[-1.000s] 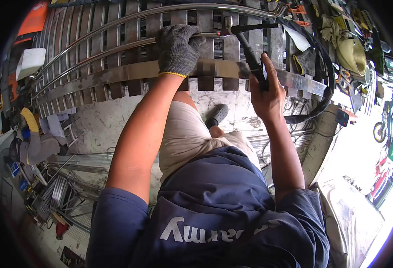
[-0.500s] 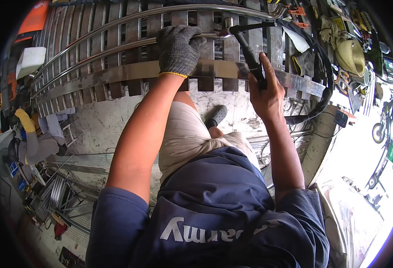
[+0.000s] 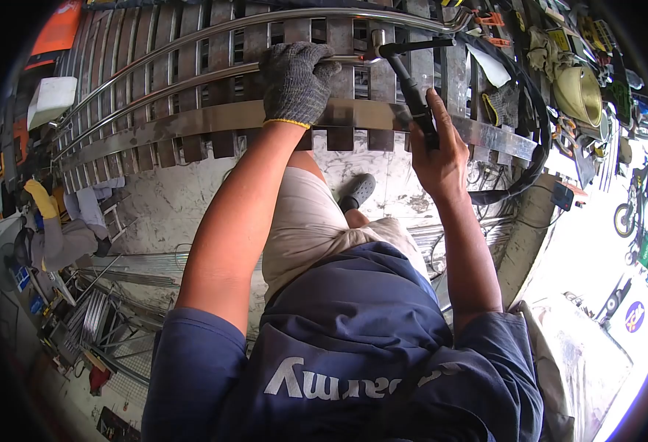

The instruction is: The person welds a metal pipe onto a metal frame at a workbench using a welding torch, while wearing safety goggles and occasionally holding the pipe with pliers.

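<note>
My left hand (image 3: 296,82), in a grey knit glove, is closed around a thin shiny metal tube (image 3: 213,79) lying over the slatted metal bench. My bare right hand (image 3: 442,144) grips the black handle of a TIG welding torch (image 3: 411,85), with the index finger stretched along it. The torch head is right at a short upright pipe piece (image 3: 377,40) by the tube's right end, where the metal looks reddish. Behind it, a longer bent tube (image 3: 265,16) runs across the bench and curves at its right end.
The slatted bench (image 3: 221,121) has a flat metal front edge. A black hose (image 3: 541,132) loops down at its right. Another glove (image 3: 502,103), clamps (image 3: 489,18) and a yellowish container (image 3: 580,96) lie to the right. At far left is another person (image 3: 66,239) with a yellow glove.
My hands, the torch and the tube stay almost in place. At the far right, in the bright area outside, a round purple sign has come into view.
</note>
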The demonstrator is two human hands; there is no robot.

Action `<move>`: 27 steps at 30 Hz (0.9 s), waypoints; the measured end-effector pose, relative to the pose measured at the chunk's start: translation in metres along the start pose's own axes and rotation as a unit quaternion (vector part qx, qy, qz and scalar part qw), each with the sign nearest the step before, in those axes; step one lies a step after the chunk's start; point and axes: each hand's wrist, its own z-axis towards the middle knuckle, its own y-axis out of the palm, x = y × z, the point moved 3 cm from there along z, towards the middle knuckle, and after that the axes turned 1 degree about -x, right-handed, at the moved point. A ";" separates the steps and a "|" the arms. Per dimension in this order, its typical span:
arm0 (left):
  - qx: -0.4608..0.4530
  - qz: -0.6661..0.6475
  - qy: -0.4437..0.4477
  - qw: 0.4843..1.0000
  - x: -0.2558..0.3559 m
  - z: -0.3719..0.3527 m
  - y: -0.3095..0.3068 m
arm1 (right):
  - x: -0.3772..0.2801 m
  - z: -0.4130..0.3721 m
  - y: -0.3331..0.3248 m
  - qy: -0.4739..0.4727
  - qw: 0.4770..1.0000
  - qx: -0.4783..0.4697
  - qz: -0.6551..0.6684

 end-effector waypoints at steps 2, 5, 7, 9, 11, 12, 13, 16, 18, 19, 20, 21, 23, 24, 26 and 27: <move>0.003 0.004 0.005 1.000 -0.002 0.000 0.002 | -0.001 0.000 0.000 -0.006 1.000 0.006 -0.001; -0.001 0.006 0.003 1.000 -0.001 0.000 0.001 | -0.003 0.001 -0.001 -0.010 1.000 0.009 -0.007; -0.004 0.004 -0.001 1.000 -0.001 0.000 0.001 | -0.002 0.001 -0.001 -0.009 1.000 0.007 -0.007; -0.002 0.000 -0.004 1.000 -0.001 0.000 0.001 | -0.002 0.000 -0.001 -0.005 1.000 0.005 -0.005; -0.005 -0.002 -0.007 1.000 -0.001 -0.001 0.001 | -0.001 0.000 0.000 -0.003 1.000 0.002 -0.004; -0.007 -0.003 -0.009 1.000 -0.001 -0.001 0.001 | -0.001 0.000 0.000 -0.003 1.000 0.002 -0.004; -0.009 -0.004 -0.008 1.000 -0.001 0.000 0.001 | -0.001 0.000 0.000 -0.003 1.000 0.001 -0.005; -0.009 -0.001 -0.003 1.000 0.000 0.000 -0.001 | 0.000 0.000 0.000 -0.015 1.000 0.008 -0.009; -0.003 0.005 0.004 1.000 0.001 0.000 -0.002 | -0.001 0.001 0.002 -0.050 0.998 0.021 -0.015; -0.043 -0.026 -0.011 0.999 -0.001 0.001 -0.001 | -0.002 0.002 0.002 -0.067 0.997 0.028 -0.017; -0.041 -0.025 -0.009 0.999 -0.001 0.001 -0.002 | -0.002 0.001 0.002 -0.060 0.998 0.026 -0.012; -0.038 -0.025 -0.007 0.999 -0.002 0.001 -0.002 | -0.003 0.001 0.001 -0.053 0.998 0.025 -0.007; 0.004 0.006 0.009 1.000 0.001 0.000 -0.001 | -0.003 0.000 0.001 -0.031 0.999 0.020 -0.003; 0.006 0.002 0.006 1.000 0.000 0.000 0.000 | -0.002 -0.001 0.000 -0.017 1.000 0.016 -0.004; 0.010 -0.002 0.008 1.000 -0.001 -0.001 0.001 | 0.000 -0.002 0.001 -0.004 1.000 0.012 -0.004; 0.013 -0.004 0.009 1.000 -0.001 -0.001 0.001 | 0.000 -0.002 0.001 -0.004 1.000 0.013 -0.002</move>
